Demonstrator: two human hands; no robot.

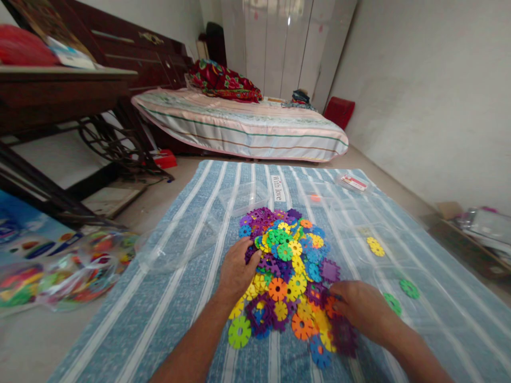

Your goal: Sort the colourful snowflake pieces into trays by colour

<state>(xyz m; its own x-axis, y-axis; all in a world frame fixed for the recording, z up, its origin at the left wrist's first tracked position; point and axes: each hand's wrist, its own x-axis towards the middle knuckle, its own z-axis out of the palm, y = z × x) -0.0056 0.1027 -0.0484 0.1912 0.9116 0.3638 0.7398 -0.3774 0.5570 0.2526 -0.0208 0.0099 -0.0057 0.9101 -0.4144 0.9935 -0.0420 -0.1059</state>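
A heap of plastic snowflake discs and square notched building pieces (295,282), in purple, yellow, blue, green and orange, lies on the striped cloth. My left hand (238,268) rests against the heap's left side, thumb and fingers apart, its fingertips partly hidden among purple pieces. At the lower right of the heap, my right hand (361,308) has its fingers curled in beside an orange disc (331,307); what they grip is unclear. Blurred dark purple pieces (344,336) are just below that hand. A lime-green disc (239,332) lies at the near left edge.
Clear plastic containers stand around the heap: one at left (175,247), one behind (243,197). Right, a clear compartment tray (371,271) holds yellow discs (375,246) and green discs (409,288). Bagged pieces (91,266) lie left of the cloth (191,213). A bed (247,127) is beyond.
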